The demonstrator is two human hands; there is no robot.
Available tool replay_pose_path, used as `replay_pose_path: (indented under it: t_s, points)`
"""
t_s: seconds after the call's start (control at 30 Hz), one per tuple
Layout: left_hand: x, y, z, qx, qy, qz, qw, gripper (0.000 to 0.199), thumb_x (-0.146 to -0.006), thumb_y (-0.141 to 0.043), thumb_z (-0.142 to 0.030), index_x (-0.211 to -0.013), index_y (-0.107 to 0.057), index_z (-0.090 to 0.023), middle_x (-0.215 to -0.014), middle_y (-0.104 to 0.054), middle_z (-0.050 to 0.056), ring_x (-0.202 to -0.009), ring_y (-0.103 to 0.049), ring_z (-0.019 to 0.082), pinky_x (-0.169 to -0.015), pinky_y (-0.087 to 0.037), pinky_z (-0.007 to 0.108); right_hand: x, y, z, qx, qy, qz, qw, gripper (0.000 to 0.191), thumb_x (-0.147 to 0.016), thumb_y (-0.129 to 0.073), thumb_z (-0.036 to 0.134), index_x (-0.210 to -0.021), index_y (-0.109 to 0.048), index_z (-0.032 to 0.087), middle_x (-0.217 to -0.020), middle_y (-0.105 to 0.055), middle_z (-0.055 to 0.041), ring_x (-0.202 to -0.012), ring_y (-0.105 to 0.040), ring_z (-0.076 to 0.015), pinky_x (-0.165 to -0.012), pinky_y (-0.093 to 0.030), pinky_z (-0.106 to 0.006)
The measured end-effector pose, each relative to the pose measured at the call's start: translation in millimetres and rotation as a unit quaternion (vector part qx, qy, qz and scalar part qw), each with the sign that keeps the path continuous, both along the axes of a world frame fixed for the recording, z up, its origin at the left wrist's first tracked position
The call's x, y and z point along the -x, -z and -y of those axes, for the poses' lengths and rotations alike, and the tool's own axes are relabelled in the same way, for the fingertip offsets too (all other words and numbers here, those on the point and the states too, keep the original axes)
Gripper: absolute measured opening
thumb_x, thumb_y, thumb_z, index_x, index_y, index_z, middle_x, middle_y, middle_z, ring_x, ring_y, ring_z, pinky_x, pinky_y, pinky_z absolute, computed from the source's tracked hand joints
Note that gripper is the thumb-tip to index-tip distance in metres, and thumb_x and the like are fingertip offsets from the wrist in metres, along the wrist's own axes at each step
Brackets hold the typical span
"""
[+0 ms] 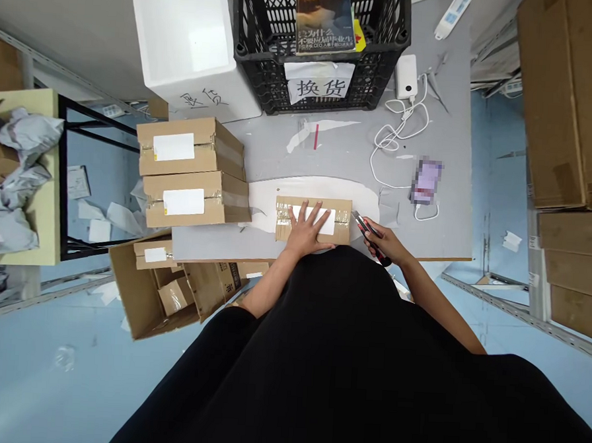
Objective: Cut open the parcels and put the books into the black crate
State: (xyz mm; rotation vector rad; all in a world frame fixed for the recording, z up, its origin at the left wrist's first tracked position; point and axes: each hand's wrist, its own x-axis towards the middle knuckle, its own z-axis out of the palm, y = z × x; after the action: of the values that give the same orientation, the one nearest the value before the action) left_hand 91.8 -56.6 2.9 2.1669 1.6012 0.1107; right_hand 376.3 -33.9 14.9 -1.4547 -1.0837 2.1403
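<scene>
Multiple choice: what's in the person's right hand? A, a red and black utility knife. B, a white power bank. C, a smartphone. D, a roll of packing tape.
A. The right hand grips a red and black utility knife, its tip at the edge of the taped cardboard box.

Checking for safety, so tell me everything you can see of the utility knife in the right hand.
The utility knife has a slim red-and-black handle, plastic by its look, and a metal front end. It slants across the right hand, which grips its middle, with the tip beside the edge of the taped cardboard box; whether they touch cannot be told.
</scene>
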Motion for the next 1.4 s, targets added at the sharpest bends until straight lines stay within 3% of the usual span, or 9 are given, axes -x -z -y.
replay_pose_path:
  t_s: [0.4, 0.73, 1.1, 1.23, 1.4]
  points:
    - [-2.1, 2.2, 0.5, 0.004, -0.014, -0.008, 1.000, 0.105, -0.072, -0.068, -0.076, -0.160, -0.030, -0.032, -0.169, -0.020, 0.010, -0.155, 0.005, 0.047, -0.114, 0.015, 0.074, -5.0, 0.3, 17.2, -0.018, -0.031, 0.025, 0.999, 0.076, -0.090, -0.064, 0.046, -0.158, -0.035, 0.027, -0.067, -0.052, 0.0060, -0.049, -0.047, -0.0092, -0.047, -0.044, -0.023]
    - [-2.3, 1.6, 0.3, 0.008, -0.018, -0.009, 1.000, 0.107, -0.070, -0.070, -0.077, -0.160, -0.031, -0.033, -0.169, -0.020, 0.010, -0.156, 0.004, 0.046, -0.115, 0.010, 0.074, -11.9, 2.3, 31.1, -0.009, -0.052, 0.046, 0.998, 0.077, -0.089, -0.065, 0.047, -0.158, -0.036, 0.027, -0.067, -0.053, 0.0056, -0.048, -0.048, -0.0092, -0.046, -0.044, -0.024]
    - [-1.7, 4.4, 0.6, 0.003, -0.028, 0.027, 0.999, 0.106, -0.069, -0.071, -0.076, -0.159, -0.034, -0.034, -0.169, -0.022, 0.010, -0.155, 0.003, 0.047, -0.116, 0.008, 0.075, -12.0, -5.3, 45.6, 0.011, -0.026, 0.057, 0.998, 0.079, -0.085, -0.069, 0.051, -0.155, -0.043, 0.026, -0.067, -0.057, 0.0045, -0.048, -0.047, -0.0102, -0.045, -0.043, -0.025]
    - [-1.4, 3.0, 1.1, -0.008, -0.024, 0.041, 0.999, 0.103, -0.071, -0.068, -0.077, -0.159, -0.033, -0.035, -0.168, -0.024, 0.009, -0.156, 0.003, 0.046, -0.117, 0.008, 0.074, -20.4, 15.4, 51.8, 0.016, 0.049, 0.065, 0.997, 0.087, -0.082, -0.070, 0.058, -0.156, -0.039, 0.023, -0.074, -0.065, 0.0002, -0.054, -0.057, -0.0146, -0.055, -0.052, -0.031]
    - [4.5, -4.1, 2.1, -0.009, -0.036, 0.060, 0.998, 0.097, -0.076, -0.061, -0.079, -0.156, -0.039, -0.029, -0.164, -0.033, 0.012, -0.156, -0.011, 0.043, -0.121, 0.008, 0.068, -20.5, 65.5, 37.1, -0.050, 0.082, 0.235, 0.967, 0.077, -0.089, -0.054, 0.063, -0.153, -0.042, 0.022, -0.083, -0.065, -0.0042, -0.065, -0.063, -0.0197, -0.069, -0.057, -0.039]
